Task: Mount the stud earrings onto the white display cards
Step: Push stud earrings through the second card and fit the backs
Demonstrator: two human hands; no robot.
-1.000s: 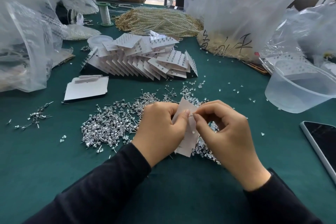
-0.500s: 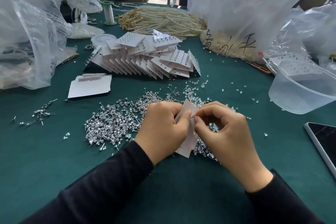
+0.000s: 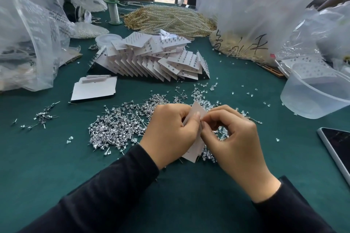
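My left hand (image 3: 170, 134) grips a white display card (image 3: 195, 149), held edge-on above the green table. My right hand (image 3: 233, 138) pinches at the card's edge, thumb and forefinger closed together; whatever they hold is too small to see. Under and to the left of my hands lies a wide pile of loose silver stud earrings (image 3: 117, 126). Filled cards (image 3: 151, 60) lean in a fanned row further back. A short stack of blank cards (image 3: 92, 91) lies at the left.
A clear plastic tub (image 3: 310, 96) stands at the right, a phone (image 3: 337, 147) near the right edge. Large plastic bags (image 3: 24, 39) flank both sides. Pearl strands (image 3: 170, 21) and a thread spool (image 3: 113, 11) lie at the back, where another person sits. Clear earring backs (image 3: 212, 89) are scattered about.
My hands stay together on the card; my right fingers have closed in tighter against its edge. The view has shifted slightly.
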